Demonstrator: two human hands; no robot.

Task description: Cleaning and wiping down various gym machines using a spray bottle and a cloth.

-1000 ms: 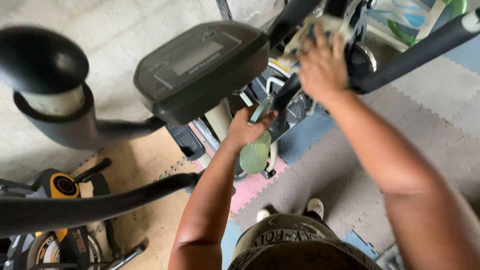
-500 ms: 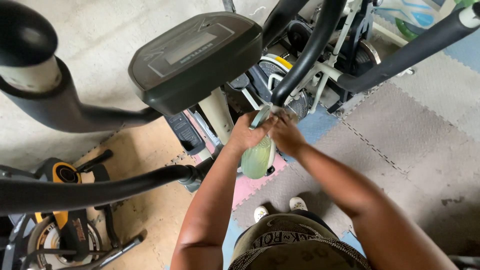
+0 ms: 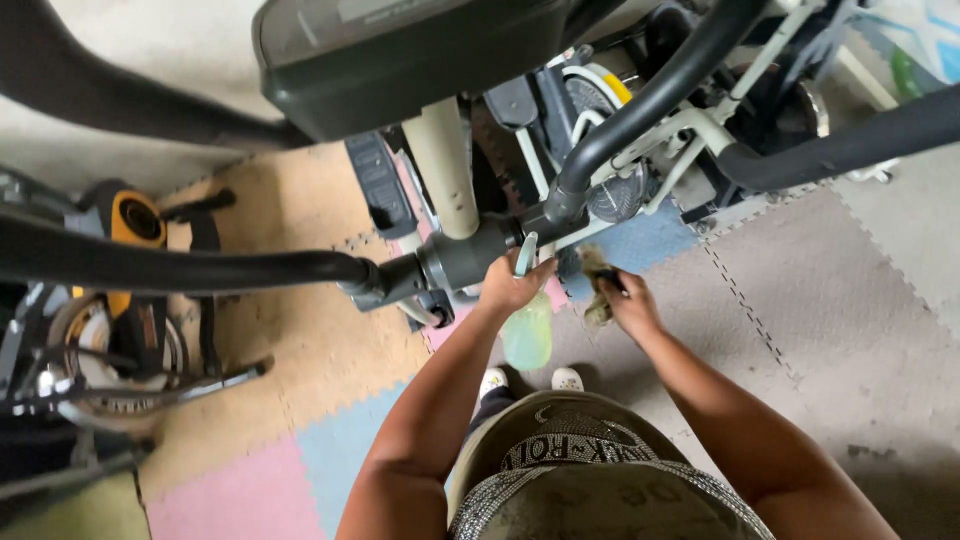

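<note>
Left hand (image 3: pixel 508 288) grasps a pale green spray bottle (image 3: pixel 527 330) by its neck, fingers clenched round the trigger head; bottle hangs upright just below the grey pivot joint (image 3: pixel 468 262) of the exercise machine. Right hand (image 3: pixel 628 303) just beside it, fingers closed on a crumpled, dirty cloth (image 3: pixel 597 292); whether the cloth touches the frame is hard to tell, the wad being partly hidden. Both hands sit below the cream centre post (image 3: pixel 442 160) and dark console (image 3: pixel 400 55). Black handlebar (image 3: pixel 190 266) runs left from the joint; a second curved black bar (image 3: pixel 660 100) rises right. Floor: interlocking foam mats (image 3: pixel 820 300) in grey, tan, blue, pink. White shoes (image 3: pixel 530 380) below the bottle. Yellow-and-black machine (image 3: pixel 135 215) at far left.
</note>
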